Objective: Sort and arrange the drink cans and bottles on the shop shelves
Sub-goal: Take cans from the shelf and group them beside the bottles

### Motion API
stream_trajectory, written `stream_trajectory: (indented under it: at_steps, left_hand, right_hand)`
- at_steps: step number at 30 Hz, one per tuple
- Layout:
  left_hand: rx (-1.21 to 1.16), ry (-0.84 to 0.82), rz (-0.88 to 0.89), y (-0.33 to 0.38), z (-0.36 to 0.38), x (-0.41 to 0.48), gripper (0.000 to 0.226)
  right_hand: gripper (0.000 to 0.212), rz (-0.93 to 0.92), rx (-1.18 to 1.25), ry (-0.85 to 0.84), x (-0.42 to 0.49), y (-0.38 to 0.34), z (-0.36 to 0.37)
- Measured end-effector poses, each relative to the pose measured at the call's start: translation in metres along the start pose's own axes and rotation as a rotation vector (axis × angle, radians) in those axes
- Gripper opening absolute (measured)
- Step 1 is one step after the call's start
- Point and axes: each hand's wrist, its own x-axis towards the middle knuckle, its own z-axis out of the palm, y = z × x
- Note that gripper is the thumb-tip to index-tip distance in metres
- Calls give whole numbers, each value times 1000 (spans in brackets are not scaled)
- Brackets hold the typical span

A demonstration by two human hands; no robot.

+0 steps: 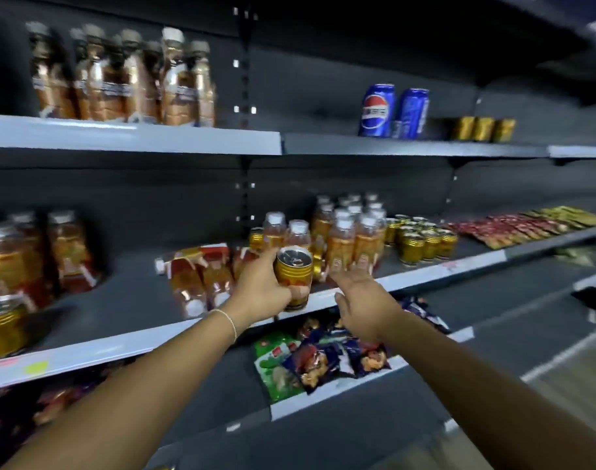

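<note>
Against dark shop shelves [188, 337], left hand [261, 293] grips a gold can [293, 278]; right hand [361, 300] hovers spread.

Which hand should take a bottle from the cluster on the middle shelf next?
Right. The right hand is open and empty, its fingers close to the orange bottles; the left hand grips a gold can.

We count two tall blue cans [376, 110] on the upper shelf [133, 135], with three short gold cans [483, 129] to their right. One lone gold can [293, 278] is held in front of the middle shelf [425, 278]. Two white-capped bottles [274, 228] stand apart there. The bottle block [354, 232] and the gold can cluster [422, 240] beside them are too blurred to number.
</note>
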Motion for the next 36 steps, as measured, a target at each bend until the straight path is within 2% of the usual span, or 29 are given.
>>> stream_trajectory:
  at_steps: [7,15,17,21,25,28,31,36]
  left_hand:
    - [-56,-195,87,34,99,30,68]
    - [-99,-360,178,60,199,80,65]
    - [-94,-383,174,61,222,98,70]
    - [-96,-367,180,56,260,135,77]
    - [-87,-356,186,49,288,177,68]
    - [-119,-337,209,47,297,202,53]
    - [-152,-309,202,46,304,222,57]
    - [-231,-246,191,36,317,248,48]
  right_hand:
    - [56,201,-40,-8,-44,78,-18]
    - [55,321,-27,50,-57,161,-17]
    - [54,343,-33,44,-50,182,-19]
    - [49,370,2,71,-20,222,-27]
    - [48,377,73,97,23,248,-35]
    - [50,351,164,120,56,259,-40]
    - [50,341,268,107,87,269,-41]
    - [72,355,296,74,132,291,-41]
